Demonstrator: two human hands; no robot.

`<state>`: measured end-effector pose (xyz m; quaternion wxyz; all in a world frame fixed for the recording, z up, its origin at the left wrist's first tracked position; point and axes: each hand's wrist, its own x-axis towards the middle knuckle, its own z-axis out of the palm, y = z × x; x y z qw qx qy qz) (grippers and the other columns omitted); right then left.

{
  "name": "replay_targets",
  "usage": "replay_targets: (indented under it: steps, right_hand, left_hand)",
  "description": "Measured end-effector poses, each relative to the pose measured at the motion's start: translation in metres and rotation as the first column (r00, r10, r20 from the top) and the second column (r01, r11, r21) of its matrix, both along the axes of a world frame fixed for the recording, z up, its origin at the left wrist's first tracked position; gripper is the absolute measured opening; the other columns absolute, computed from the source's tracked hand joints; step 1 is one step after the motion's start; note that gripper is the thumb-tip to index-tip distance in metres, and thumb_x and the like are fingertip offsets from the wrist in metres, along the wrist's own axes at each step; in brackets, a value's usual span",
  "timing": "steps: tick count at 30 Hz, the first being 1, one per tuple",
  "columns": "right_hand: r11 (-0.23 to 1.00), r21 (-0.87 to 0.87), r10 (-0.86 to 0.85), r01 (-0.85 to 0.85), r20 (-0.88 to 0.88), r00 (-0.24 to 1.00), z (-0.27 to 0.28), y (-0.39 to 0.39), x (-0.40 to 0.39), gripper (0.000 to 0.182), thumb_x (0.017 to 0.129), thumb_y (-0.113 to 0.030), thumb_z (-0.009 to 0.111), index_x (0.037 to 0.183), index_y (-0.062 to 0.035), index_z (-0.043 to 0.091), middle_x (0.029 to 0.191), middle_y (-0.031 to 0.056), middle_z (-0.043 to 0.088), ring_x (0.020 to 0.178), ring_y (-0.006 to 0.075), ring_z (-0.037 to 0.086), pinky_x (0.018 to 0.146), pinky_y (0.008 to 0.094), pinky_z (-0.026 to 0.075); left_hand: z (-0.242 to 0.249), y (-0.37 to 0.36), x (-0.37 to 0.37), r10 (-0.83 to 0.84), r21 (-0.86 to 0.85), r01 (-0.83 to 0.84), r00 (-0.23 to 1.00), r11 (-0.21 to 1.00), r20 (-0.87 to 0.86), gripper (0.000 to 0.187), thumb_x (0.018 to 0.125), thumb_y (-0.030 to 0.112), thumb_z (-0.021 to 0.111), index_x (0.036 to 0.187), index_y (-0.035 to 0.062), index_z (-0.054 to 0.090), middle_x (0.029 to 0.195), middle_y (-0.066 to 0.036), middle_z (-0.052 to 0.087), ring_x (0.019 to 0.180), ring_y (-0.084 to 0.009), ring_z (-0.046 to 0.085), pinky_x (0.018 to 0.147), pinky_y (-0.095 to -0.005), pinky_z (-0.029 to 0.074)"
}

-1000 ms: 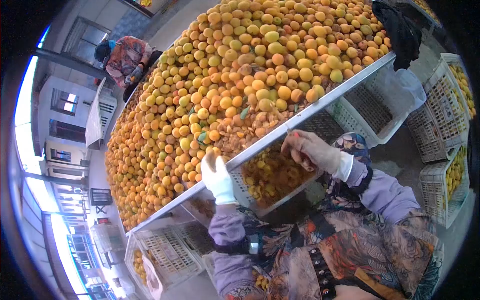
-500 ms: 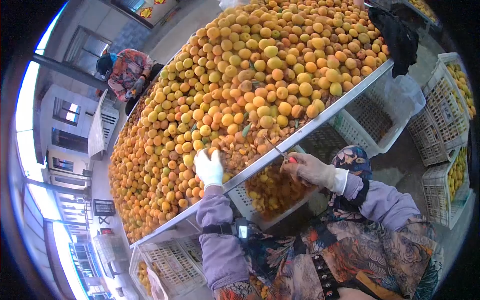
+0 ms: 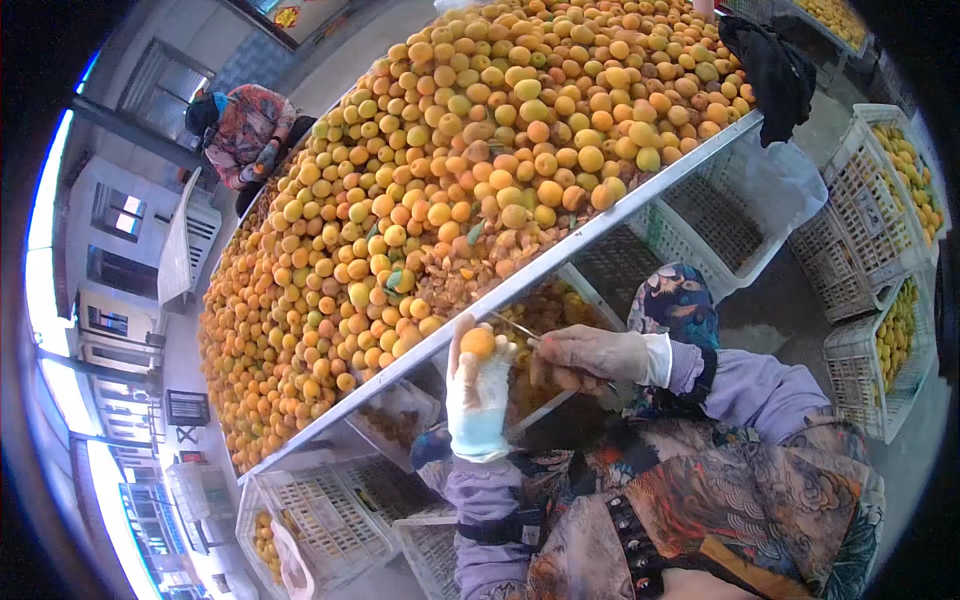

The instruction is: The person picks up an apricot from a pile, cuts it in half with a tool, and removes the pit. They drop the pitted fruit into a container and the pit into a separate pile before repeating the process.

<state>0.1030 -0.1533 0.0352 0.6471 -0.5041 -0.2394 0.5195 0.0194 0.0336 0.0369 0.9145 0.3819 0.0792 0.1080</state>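
My left hand [image 3: 477, 402], in a white glove, is closed around an orange apricot [image 3: 478, 343] just in front of the table's metal edge. Close to its right, my gloved right hand [image 3: 598, 356] grips a small knife [image 3: 514, 325], whose thin blade points toward the apricot. My right fingers hide the handle. Beyond both hands a large heap of whole apricots [image 3: 420, 190] covers the sloping table, with split pieces of apricot [image 3: 455, 275] lying near its edge.
Under the edge, a crate [image 3: 560, 400] holds cut fruit. White crates [image 3: 850, 230] of apricots stand at right, and more crates [image 3: 320, 515] at lower left. A black cloth [image 3: 775, 75] hangs over the table's corner. Another person [image 3: 250, 130] works across the heap.
My left hand has come back from the heap to the table's edge with an apricot. My right hand has moved left and down, bringing the knife near it. The view has shifted slightly.
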Motion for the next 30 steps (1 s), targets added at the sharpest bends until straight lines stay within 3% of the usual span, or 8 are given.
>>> replay_targets:
  steps: [7, 9, 11, 13, 15, 18, 24, 30]
  right_hand:
    - [0.995, -0.047, 0.082, -0.085, -0.062, 0.995, 0.011, -0.012, -0.023, 0.045, 0.096, -0.045, 0.037, 0.095, -0.0049, 0.058, 0.059, -0.0017, 0.046, 0.044, 0.0060, 0.041, 0.039, 0.0199, 0.033]
    - [0.994, -0.065, 0.084, -0.087, -0.041, 0.996, 0.008, -0.012, -0.027, 0.044, 0.096, -0.044, 0.037, 0.095, -0.0052, 0.058, 0.059, -0.0017, 0.046, 0.044, 0.0060, 0.041, 0.039, 0.0199, 0.033]
    - [0.992, -0.111, 0.065, -0.068, -0.024, 0.998, 0.008, -0.011, -0.030, 0.042, 0.097, -0.042, 0.037, 0.095, -0.0062, 0.058, 0.059, -0.0017, 0.046, 0.044, 0.0060, 0.039, 0.039, 0.0205, 0.032]
    - [0.991, -0.119, 0.066, -0.067, -0.017, 0.998, 0.004, -0.010, -0.031, 0.043, 0.095, -0.047, 0.039, 0.094, -0.0084, 0.059, 0.060, -0.0026, 0.045, 0.044, 0.0059, 0.039, 0.038, 0.0204, 0.032]
    - [0.990, -0.126, 0.070, -0.071, -0.011, 0.998, 0.007, -0.010, -0.031, 0.045, 0.092, -0.052, 0.041, 0.093, -0.0107, 0.059, 0.060, -0.0035, 0.045, 0.043, 0.0057, 0.039, 0.037, 0.0203, 0.031]
    - [0.977, -0.205, 0.064, -0.066, -0.012, 0.998, 0.014, -0.010, -0.031, 0.040, 0.097, -0.041, 0.038, 0.093, -0.0059, 0.058, 0.059, -0.0017, 0.045, 0.047, 0.0059, 0.039, 0.041, 0.0212, 0.032]
    - [0.969, -0.216, 0.128, -0.118, 0.033, 0.991, 0.012, -0.010, -0.031, 0.040, 0.096, -0.040, 0.040, 0.092, -0.0034, 0.057, 0.057, -0.0016, 0.044, 0.046, 0.0063, 0.039, 0.042, 0.0207, 0.032]
    - [0.968, -0.188, 0.171, -0.165, 0.016, 0.985, 0.006, -0.009, -0.030, 0.045, 0.096, -0.041, 0.038, 0.092, -0.0012, 0.058, 0.054, -0.0021, 0.042, 0.044, 0.0063, 0.037, 0.041, 0.0216, 0.031]
  left_hand:
    - [-0.015, -0.019, -0.023, -0.061, -0.208, 0.073, 0.996, 0.975, 0.064, 0.056, 0.089, 0.032, 0.059, 0.133, 0.0062, 0.037, 0.118, -0.013, 0.053, 0.100, -0.0236, 0.056, 0.091, -0.0382, 0.045]
    - [-0.012, -0.023, -0.026, 0.000, -0.063, -0.003, 0.999, 0.998, -0.041, 0.055, 0.089, 0.034, 0.058, 0.133, 0.0071, 0.037, 0.120, -0.013, 0.052, 0.101, -0.0234, 0.055, 0.091, -0.0378, 0.045]
    - [-0.005, -0.026, -0.028, -0.006, -0.090, 0.003, 1.000, 0.996, -0.026, 0.055, 0.089, 0.027, 0.058, 0.134, 0.0056, 0.035, 0.123, -0.013, 0.050, 0.101, -0.0230, 0.055, 0.091, -0.0365, 0.045]
    - [0.000, -0.027, -0.030, -0.009, 0.169, 0.020, 0.998, 0.985, -0.065, 0.057, 0.087, 0.018, 0.059, 0.136, 0.0027, 0.033, 0.125, -0.013, 0.048, 0.099, -0.0222, 0.055, 0.091, -0.0352, 0.044]
    - [0.006, -0.028, -0.034, 0.011, 0.215, 0.006, 0.997, 0.977, -0.077, 0.056, 0.084, 0.009, 0.057, 0.134, -0.0005, 0.035, 0.119, -0.012, 0.052, 0.095, -0.0195, 0.056, 0.089, -0.0326, 0.045]
    - [0.006, -0.028, -0.038, 0.041, 0.527, 0.070, 0.980, 0.847, -0.196, 0.046, 0.084, 0.006, 0.057, 0.127, -0.0016, 0.045, 0.104, -0.008, 0.056, 0.090, -0.0153, 0.058, 0.083, -0.0282, 0.049]
    - [0.006, -0.027, -0.041, -0.001, 0.423, 0.108, 0.969, 0.900, -0.246, 0.044, 0.084, 0.008, 0.059, 0.126, 0.0021, 0.047, 0.105, -0.008, 0.056, 0.091, -0.0150, 0.058, 0.080, -0.0292, 0.052]
    - [-0.005, -0.023, -0.039, 0.004, 0.480, 0.107, 0.974, 0.870, -0.225, 0.043, 0.084, 0.008, 0.059, 0.125, 0.0016, 0.048, 0.106, -0.008, 0.057, 0.091, -0.0159, 0.058, 0.079, -0.0308, 0.052]
